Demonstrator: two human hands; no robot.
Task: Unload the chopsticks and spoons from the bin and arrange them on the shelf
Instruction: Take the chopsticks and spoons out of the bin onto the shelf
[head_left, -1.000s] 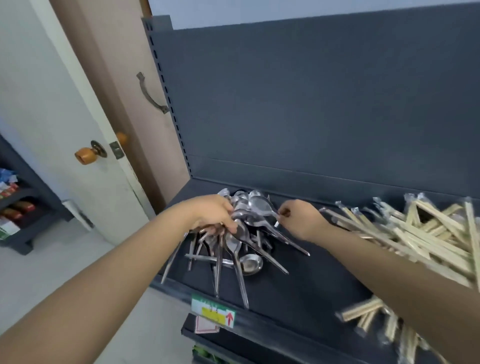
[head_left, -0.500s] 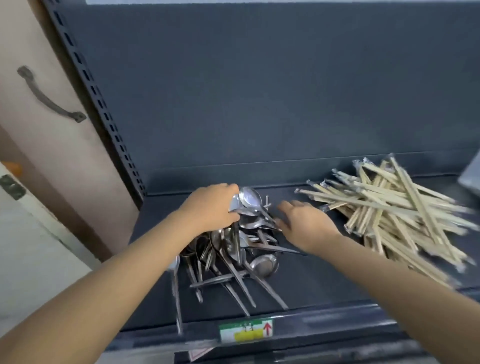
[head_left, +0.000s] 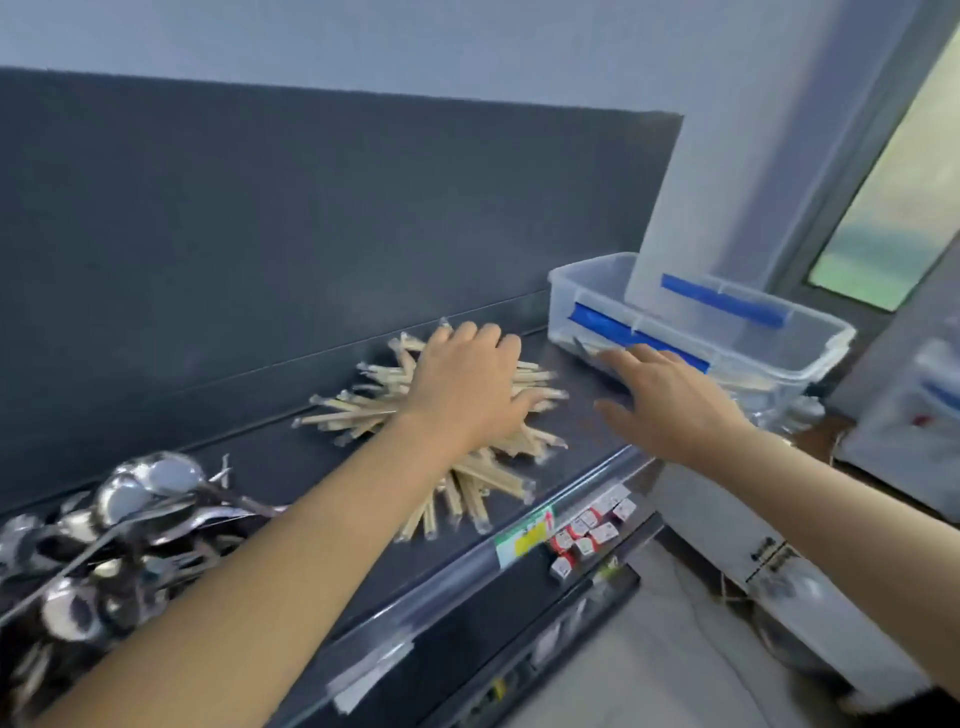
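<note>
A heap of wrapped wooden chopsticks (head_left: 467, 483) lies in the middle of the dark shelf (head_left: 291, 467). My left hand (head_left: 467, 387) hovers over that heap with its fingers stretched out and holds nothing. My right hand (head_left: 670, 402) is spread open further right, its fingertips close to the near wall of a clear plastic bin (head_left: 769, 348) with blue clips at the shelf's right end. Chopsticks show faintly inside the bin. A pile of metal spoons (head_left: 124, 530) lies at the left of the shelf, partly behind my left forearm.
The shelf has a tall dark back panel (head_left: 311, 218) and a front rail with a green and yellow price label (head_left: 524, 535). Small red and white packets (head_left: 587, 535) sit on a lower shelf. A white cabinet (head_left: 737, 551) stands to the right.
My view has swung right from the spoon pile to the chopsticks and bin. Both hands left the spoons and moved right, the left over the chopsticks, the right toward the bin.
</note>
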